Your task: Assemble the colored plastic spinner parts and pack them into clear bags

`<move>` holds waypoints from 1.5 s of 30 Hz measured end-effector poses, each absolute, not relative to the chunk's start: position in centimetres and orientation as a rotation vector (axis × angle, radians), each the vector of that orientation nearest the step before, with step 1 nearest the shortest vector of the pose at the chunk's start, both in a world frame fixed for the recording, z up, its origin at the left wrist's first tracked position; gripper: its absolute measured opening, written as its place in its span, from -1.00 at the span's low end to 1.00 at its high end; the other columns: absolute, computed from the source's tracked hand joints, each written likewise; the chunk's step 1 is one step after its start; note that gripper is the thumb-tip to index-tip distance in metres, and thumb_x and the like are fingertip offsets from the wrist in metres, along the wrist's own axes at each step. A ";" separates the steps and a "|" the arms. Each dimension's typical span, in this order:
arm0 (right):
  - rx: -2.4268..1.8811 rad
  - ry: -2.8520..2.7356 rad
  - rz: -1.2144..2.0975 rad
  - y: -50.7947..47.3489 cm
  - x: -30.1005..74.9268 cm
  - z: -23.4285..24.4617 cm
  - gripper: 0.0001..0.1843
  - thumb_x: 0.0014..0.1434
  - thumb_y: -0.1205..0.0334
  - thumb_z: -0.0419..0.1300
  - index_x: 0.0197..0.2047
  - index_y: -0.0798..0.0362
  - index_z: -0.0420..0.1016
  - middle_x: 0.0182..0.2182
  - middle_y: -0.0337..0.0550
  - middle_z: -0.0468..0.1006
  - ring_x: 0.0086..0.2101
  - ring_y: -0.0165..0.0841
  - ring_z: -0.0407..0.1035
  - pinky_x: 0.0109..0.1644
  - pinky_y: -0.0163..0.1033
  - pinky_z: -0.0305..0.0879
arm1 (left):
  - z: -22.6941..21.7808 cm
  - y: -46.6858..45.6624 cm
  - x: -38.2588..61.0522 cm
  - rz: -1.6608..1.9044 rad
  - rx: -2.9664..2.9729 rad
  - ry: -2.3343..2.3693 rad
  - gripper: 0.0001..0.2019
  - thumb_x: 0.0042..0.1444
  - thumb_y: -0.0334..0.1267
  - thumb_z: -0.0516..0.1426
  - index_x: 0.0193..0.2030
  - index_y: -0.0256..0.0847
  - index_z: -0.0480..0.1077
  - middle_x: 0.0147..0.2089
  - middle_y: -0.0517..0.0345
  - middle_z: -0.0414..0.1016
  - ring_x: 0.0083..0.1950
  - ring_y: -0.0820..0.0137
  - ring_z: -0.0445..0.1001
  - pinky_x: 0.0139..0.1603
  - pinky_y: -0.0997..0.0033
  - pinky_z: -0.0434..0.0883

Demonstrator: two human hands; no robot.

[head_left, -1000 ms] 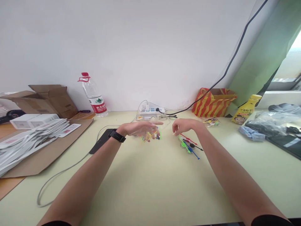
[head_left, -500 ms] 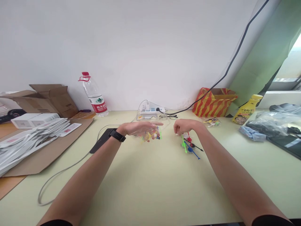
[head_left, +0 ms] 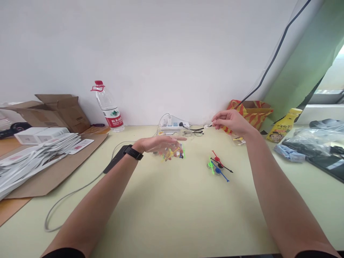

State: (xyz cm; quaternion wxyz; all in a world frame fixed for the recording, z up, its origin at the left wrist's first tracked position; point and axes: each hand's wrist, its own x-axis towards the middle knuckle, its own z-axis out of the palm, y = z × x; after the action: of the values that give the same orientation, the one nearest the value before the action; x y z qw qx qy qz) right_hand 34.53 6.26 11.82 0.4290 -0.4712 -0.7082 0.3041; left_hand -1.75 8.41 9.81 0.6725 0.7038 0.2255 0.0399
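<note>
My right hand [head_left: 229, 121] is raised above the back right of the table. Its fingertips pinch a small white piece [head_left: 206, 126], whose exact shape is too small to make out. Left of the middle, my left hand [head_left: 158, 144] holds a clear plastic bag of small coloured parts [head_left: 170, 154], with yellow, green and blue showing; the index finger points to the right and the hand covers part of the bag. On the table below my right hand lie small arrow spinners on round bases: green [head_left: 211, 166], blue [head_left: 221, 174], red [head_left: 216, 157] and black [head_left: 227, 168].
A power strip [head_left: 172, 123] and eyeglasses [head_left: 197, 133] lie by the wall. A bottle [head_left: 114, 116], an opened carton [head_left: 61, 113] and stacked white cards [head_left: 51, 154] stand left. Rightward are a striped bag [head_left: 256, 120], a yellow bottle [head_left: 283, 125] and plastic wrapping [head_left: 319, 139].
My right hand has risen away from the spinners, up and to the right, carrying the small white piece. My left hand has stayed nearly still with the bag.
</note>
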 end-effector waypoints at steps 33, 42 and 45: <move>-0.922 -1.958 1.027 5.5 29.3 12.1 -0.78 0.05 0.12 0.45 -0.27 0.08 0.71 -0.39 -0.09 0.67 -0.31 -0.25 0.54 -0.12 -0.14 0.49 | 10.7 7.6 -0.9 0.127 1.627 0.460 -0.35 0.38 0.04 0.02 0.54 -0.08 0.11 0.21 -0.12 0.45 0.00 0.17 0.51 -0.30 0.39 0.36; -1.107 -1.880 0.868 5.6 27.3 12.0 -0.80 -0.03 0.13 0.45 -0.35 0.07 0.68 -0.44 -0.11 0.63 -0.49 -0.37 0.35 -0.48 -0.26 0.25 | 10.1 7.6 -0.3 0.174 1.579 0.477 -0.36 0.41 -0.03 0.04 0.56 -0.08 0.04 0.26 -0.16 0.41 0.07 0.15 0.50 -0.17 0.33 0.43; -1.191 -1.885 0.846 5.7 26.7 11.8 -0.78 -0.01 0.11 0.44 -0.31 0.06 0.69 -0.40 -0.10 0.64 -0.48 -0.38 0.31 -0.55 -0.30 0.08 | 10.0 7.5 0.0 0.193 1.594 0.487 -0.38 0.41 -0.03 0.05 0.55 -0.05 0.07 0.27 -0.15 0.40 0.06 0.18 0.49 -0.12 0.29 0.44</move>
State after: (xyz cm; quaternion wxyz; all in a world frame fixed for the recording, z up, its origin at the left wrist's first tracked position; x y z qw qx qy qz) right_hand 26.74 5.69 11.82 0.3695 -0.4641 -0.7344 0.3297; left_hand -0.04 7.52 9.99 0.6681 0.7068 0.2161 0.0858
